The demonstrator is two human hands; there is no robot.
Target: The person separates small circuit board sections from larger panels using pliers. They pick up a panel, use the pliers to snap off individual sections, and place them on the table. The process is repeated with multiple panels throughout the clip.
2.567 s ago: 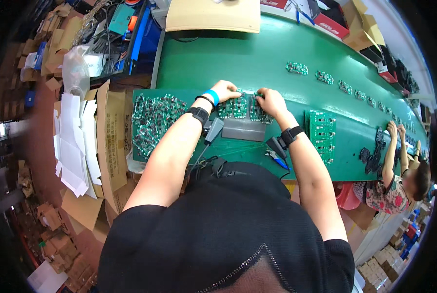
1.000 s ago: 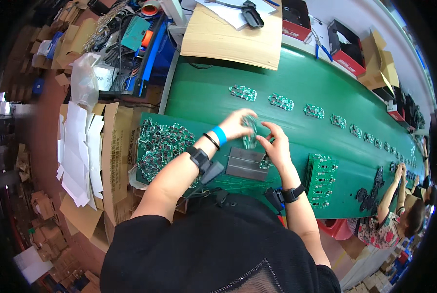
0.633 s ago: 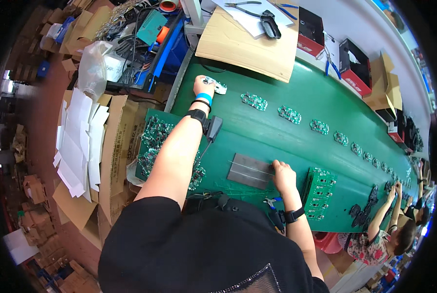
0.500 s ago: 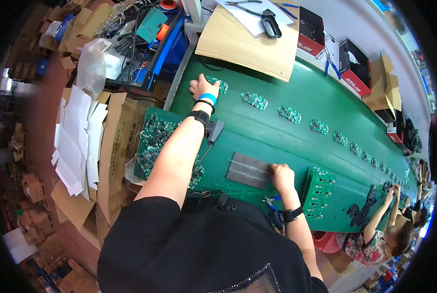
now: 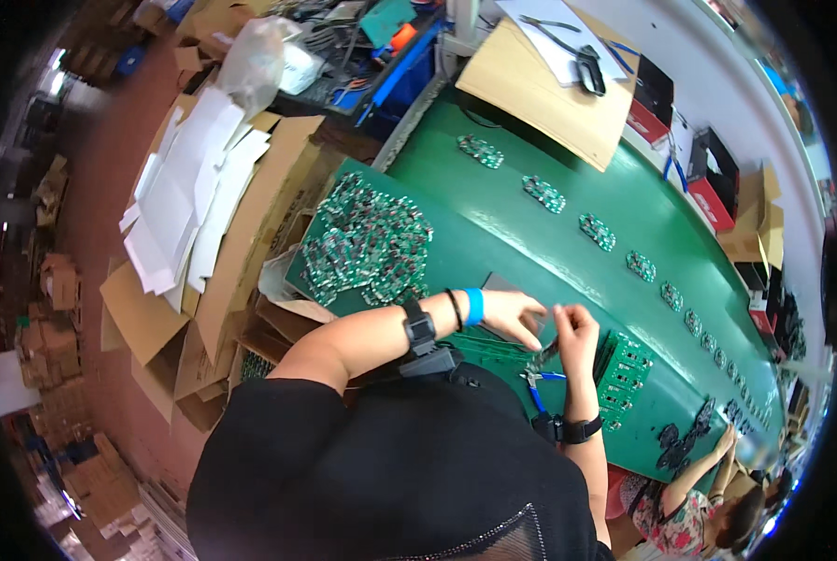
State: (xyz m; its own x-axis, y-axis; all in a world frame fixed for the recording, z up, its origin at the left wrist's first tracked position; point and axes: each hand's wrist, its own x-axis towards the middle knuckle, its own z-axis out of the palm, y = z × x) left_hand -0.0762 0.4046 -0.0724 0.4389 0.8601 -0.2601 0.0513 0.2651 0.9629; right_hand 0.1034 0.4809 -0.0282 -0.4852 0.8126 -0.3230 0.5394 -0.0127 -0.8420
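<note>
Over the near edge of the green table my left hand [image 5: 512, 314] reaches rightward, thumb and forefinger apart, nothing visible between them. Facing it, my right hand [image 5: 577, 337] has its fingers curled together; a small dark shape by the fingertips is too blurred to name. Part of a dark grey plate [image 5: 500, 282] shows behind my left hand, which covers the remainder. Blue-handled cutting pliers [image 5: 536, 391] lie just below my right hand. To its right stands a stack of green circuit-board panels [image 5: 628, 372]. More green boards [image 5: 488, 350] show under my left wrist.
Left of my hands is a heap of small circuit boards [image 5: 372, 243]. Single boards [image 5: 543, 194] run in a row along the green table [image 5: 456, 210]. Cardboard [image 5: 549, 79] with tools lies at the back. Cartons [image 5: 250, 252] crowd the left; a co-worker [image 5: 685, 510] works at right.
My left hand has come back from the far board to beside my right hand, leaving that board on the table. My right hand has lifted off the grey plate. The view has turned.
</note>
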